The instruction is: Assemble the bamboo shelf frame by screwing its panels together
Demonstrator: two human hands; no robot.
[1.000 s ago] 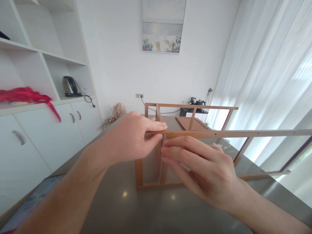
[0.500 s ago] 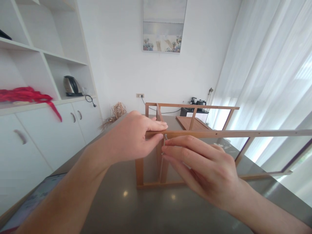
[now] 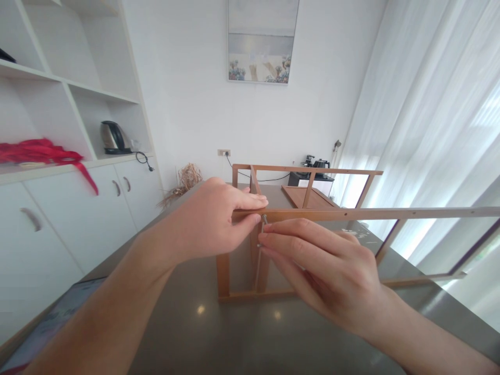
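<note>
A light-brown wooden frame (image 3: 380, 213) stands on the grey table, its long upper rail running to the right. My left hand (image 3: 211, 221) clasps the rail's left end, fingers laid over the top and thumb against the near side. Between the pinched fingertips of my right hand (image 3: 324, 265) is a thin metal hex key (image 3: 265, 221), its upper end at the near face of the rail, right beside my left thumb. The fingers cover most of the key, and the fastener at its tip is too small to make out.
Behind, a wooden panel (image 3: 308, 197) lies on the table (image 3: 250, 338). Small pale pieces (image 3: 357, 234) lie to the right. A flat screen-like object (image 3: 54, 312) is at the left edge, partly behind my forearm. White cabinets (image 3: 78, 219) stand left, curtains (image 3: 422, 130) right.
Both hands keep nearly the same place on the frame. The hex key in my right hand has tilted very slightly; the view has shifted a little.
</note>
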